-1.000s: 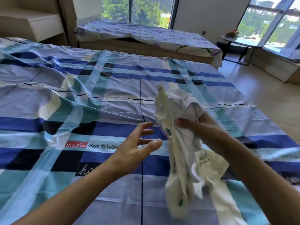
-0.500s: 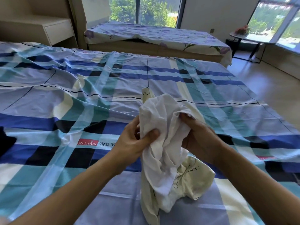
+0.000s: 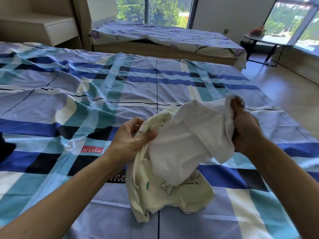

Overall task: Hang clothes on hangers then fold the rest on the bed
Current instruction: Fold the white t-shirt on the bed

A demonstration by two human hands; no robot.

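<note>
A crumpled white and cream garment with small printed drawings hangs between my two hands above the bed, which has a blue, teal and white plaid cover. My left hand pinches its cream edge between thumb and fingers. My right hand grips a bunched white part higher up on the right. The garment's lower cream part touches the cover. No hanger is in view.
A dark piece of cloth shows at the left edge of the bed. A second bed with a floral sheet stands behind. A bedside cabinet is at the back left, a small round table by the windows at the right, with wooden floor between.
My left hand came up from open beside the garment and took hold of it. Both hands then moved apart, spreading the cloth sideways, with the right hand moving right and up.
</note>
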